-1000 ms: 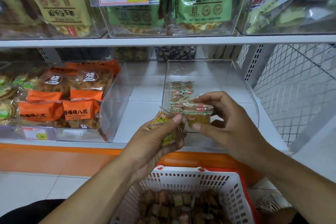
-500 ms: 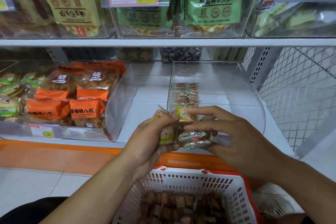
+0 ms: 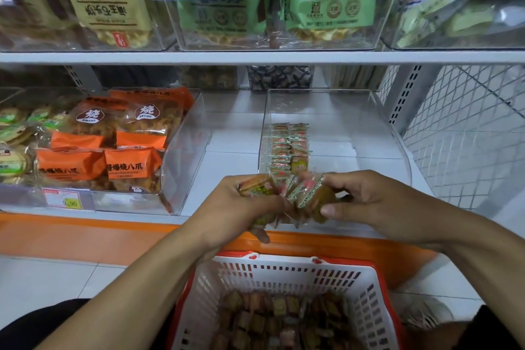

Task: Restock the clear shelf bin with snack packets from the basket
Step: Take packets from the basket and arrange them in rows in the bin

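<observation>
While both hands work at the front edge of the lower shelf, left hand [image 3: 244, 204] has fingers curled round a bunch of small snack packets [image 3: 257, 189], and right hand [image 3: 366, 202] pinches the other end of the same fanned bunch between thumb and fingers. Likely squaring them up so they go in as a tidy row. Packets are flat, square-ish, crinkly shiny film with red-green print, slippery looking, so the two-hand hold makes sense.

Clear shelf bin [image 3: 377, 128] sits just behind the hands near the shelf's right end: rigid transparent plastic, curved front wall, mostly bare. Two neat packet rows [image 3: 289, 148] lie along its left wall, so restocking is early.

Basket [image 3: 284, 278], white perforated plastic with red rim, sits below the shelf front, with many packets inside. Neighbouring bin on the left holds orange bags [image 3: 99, 150].
</observation>
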Available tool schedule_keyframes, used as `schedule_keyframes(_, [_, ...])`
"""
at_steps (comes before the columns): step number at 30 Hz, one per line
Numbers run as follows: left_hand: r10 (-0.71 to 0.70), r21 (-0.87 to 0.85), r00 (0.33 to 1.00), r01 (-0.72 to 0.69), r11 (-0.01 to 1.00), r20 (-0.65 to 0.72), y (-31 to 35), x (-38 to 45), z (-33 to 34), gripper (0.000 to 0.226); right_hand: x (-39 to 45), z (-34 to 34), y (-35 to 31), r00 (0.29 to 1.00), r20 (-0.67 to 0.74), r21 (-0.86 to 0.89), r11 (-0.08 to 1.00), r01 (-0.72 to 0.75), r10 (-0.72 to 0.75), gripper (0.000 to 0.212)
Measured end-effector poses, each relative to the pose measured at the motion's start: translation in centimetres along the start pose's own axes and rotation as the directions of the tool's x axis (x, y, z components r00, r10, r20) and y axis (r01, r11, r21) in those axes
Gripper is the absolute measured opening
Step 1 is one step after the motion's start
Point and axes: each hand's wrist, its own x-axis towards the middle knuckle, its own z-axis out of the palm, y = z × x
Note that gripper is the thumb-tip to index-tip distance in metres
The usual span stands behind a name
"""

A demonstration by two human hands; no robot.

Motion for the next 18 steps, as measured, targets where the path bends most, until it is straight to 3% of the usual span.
schedule_keyframes(5, [-0.070, -0.170, 0.998, 0.070, 0.983, 0.007, 0.1, 0.3, 0.3, 0.029, 0.7, -0.5, 0.8, 0.998, 0.054, 0.160, 0.987, -0.018, 0.009, 0.028])
schedule_keyframes(8, [-0.117, -0.310, 0.993, 0.103, 0.945, -0.029, 0.0, 0.5, 1.1, 0.031, 1.5, -1.1, 1.1, 0.999, 0.036, 0.284, 0.958, -0.044, 0.035, 0.032])
schedule_keyframes(12, [-0.086, -0.405, 0.984, 0.015, 0.914, -0.157, 0.2, 1.1, 1.8, 0.027, 2.5, -2.9, 0.5, 0.989, 0.149, 0.342, 0.938, -0.056, 0.005, 0.042])
schedule_keyframes(13, [-0.079, -0.407, 0.975, -0.012, 0.914, -0.205, 0.3, 1.2, 1.9, 0.021, 2.8, -3.4, 0.5, 0.992, 0.126, 0.328, 0.942, -0.064, 0.024, 0.043])
schedule_keyframes(15, [-0.068, -0.399, 0.964, -0.042, 0.916, -0.259, 0.4, 1.5, 2.0, 0.012, 3.7, -4.4, 1.0, 0.991, -0.065, 0.275, 0.957, -0.097, 0.119, 0.045])
schedule_keyframes(17, [-0.077, -0.409, 0.957, -0.046, 0.911, -0.279, 0.3, 1.6, 2.4, 0.012, 5.2, -4.3, 2.1, 0.926, -0.286, 0.223, 0.957, -0.186, 0.246, 0.044])
schedule_keyframes(18, [-0.086, -0.415, 0.956, -0.041, 0.909, -0.282, 0.2, 1.7, 2.6, 0.013, 6.0, -3.9, 2.6, 0.896, -0.321, 0.223, 0.944, -0.243, 0.306, 0.040])
